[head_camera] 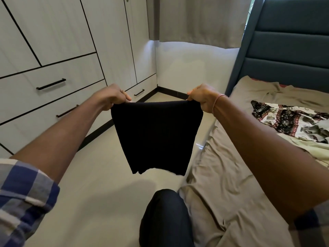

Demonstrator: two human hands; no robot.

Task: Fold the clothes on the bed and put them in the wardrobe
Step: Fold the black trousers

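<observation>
A black garment (156, 134) hangs in the air in front of me, folded over and stretched flat along its top edge. My left hand (114, 97) pinches its top left corner and my right hand (203, 98) pinches its top right corner. It hangs over the floor, between the white wardrobe (53, 50) on the left and the bed (231, 175) on the right. A patterned black, red and cream garment (288, 122) lies unfolded on the bed at the right, partly over a pale green cloth (309, 148).
The wardrobe doors are shut and its drawers carry black bar handles (51, 84). A blue padded headboard (288, 41) stands at the far right, a grey curtain (199, 20) behind. My knee in dark trousers (165, 218) is at the bottom, next to the bed's edge.
</observation>
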